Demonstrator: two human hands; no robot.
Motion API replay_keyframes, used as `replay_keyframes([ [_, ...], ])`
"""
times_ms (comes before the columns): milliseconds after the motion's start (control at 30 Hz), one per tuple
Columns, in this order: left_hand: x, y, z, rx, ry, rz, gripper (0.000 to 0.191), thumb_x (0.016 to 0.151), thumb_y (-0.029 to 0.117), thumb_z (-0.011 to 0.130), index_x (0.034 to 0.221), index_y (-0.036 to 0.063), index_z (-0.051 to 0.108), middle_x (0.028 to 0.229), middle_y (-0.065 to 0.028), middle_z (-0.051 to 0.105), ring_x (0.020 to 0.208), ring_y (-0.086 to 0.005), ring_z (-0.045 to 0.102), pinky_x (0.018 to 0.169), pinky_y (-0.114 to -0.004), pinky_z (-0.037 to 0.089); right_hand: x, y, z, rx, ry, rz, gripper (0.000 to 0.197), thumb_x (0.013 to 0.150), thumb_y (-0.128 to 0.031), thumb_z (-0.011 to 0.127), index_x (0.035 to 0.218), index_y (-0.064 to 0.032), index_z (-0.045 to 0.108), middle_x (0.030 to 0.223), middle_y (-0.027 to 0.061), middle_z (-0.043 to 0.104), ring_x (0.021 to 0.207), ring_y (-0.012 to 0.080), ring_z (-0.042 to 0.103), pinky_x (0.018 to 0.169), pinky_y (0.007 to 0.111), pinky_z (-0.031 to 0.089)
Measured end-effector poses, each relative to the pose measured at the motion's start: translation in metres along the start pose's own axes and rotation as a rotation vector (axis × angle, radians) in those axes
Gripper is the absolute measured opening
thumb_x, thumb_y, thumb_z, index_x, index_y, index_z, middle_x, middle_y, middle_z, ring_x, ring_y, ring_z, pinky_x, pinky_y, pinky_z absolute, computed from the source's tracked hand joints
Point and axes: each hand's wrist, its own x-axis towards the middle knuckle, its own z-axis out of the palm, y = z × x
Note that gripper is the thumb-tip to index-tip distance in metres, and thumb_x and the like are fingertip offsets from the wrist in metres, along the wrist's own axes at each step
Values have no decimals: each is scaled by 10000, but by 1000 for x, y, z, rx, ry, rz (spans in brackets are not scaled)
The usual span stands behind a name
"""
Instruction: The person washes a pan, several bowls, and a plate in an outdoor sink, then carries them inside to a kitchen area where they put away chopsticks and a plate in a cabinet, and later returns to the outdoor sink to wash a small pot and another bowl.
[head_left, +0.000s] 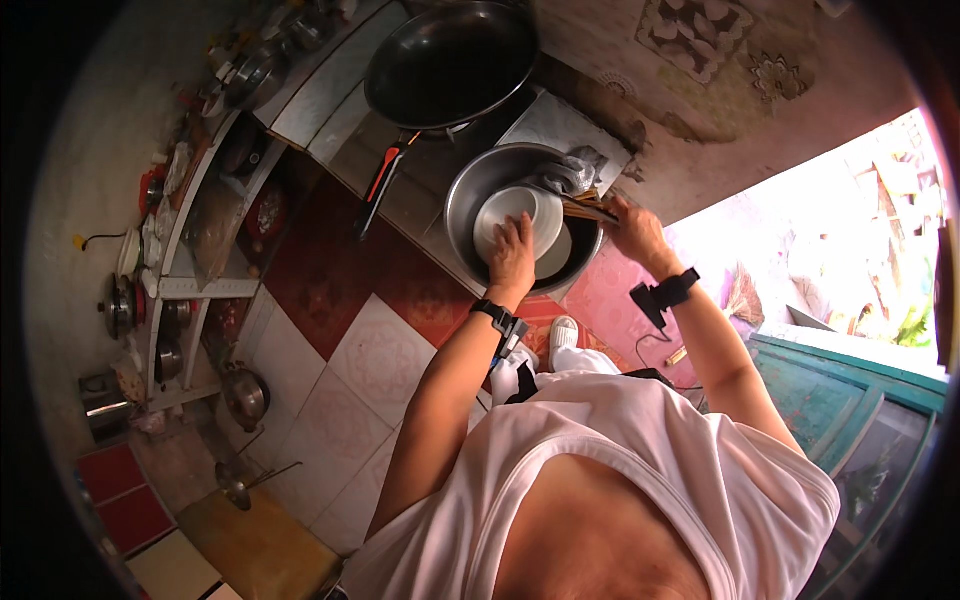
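My left hand (514, 255) lies over a white bowl (491, 225), with its fingers spread across the surface. The bowl sits inside a grey metal basin (466, 187) at the edge of a tiled counter, and another pale dish (553, 259) shows below it. At the basin's right rim, my right hand (637, 234) grips the end of a dark-handled utensil (592, 208). Several wooden chopsticks (581, 202) lie beside that utensil; whether my fingers also hold them is unclear. A crumpled grey plastic bag or cloth (581, 171) rests at the basin's back rim.
A large black frying pan (454, 64) stands on the stove behind the basin, its red-and-black handle (382, 187) jutting over the counter edge. Left is a shelf rack (202, 287) with pots. A teal wooden cabinet (810, 397) is at right, beneath a bright opening.
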Motion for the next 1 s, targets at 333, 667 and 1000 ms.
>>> replay_keyframes([
  [333,45,-59,-45,-117,325,-132,450,756,65,429,1204,80,386,870,-180,571,694,-355,581,590,-426,480,79,38,-3,-223,155,-213,159,762,-214,534,864,-106,587,821,90,540,793,281,535,653,376,437],
  [667,-2,-75,-61,-451,575,-421,322,802,78,438,1112,-1,465,901,-261,558,824,-391,548,682,-428,446,-8,-19,50,1172,-242,682,437,728,-341,653,995,-40,481,881,79,563,671,182,556,572,314,452],
  [1000,-42,-70,-78,-617,641,-423,361,822,7,379,1182,-9,410,1082,-205,519,963,-322,531,817,-354,430,74,-33,83,1425,177,890,588,680,-292,702,1122,14,463,1086,93,513,952,215,475,814,342,375],
])
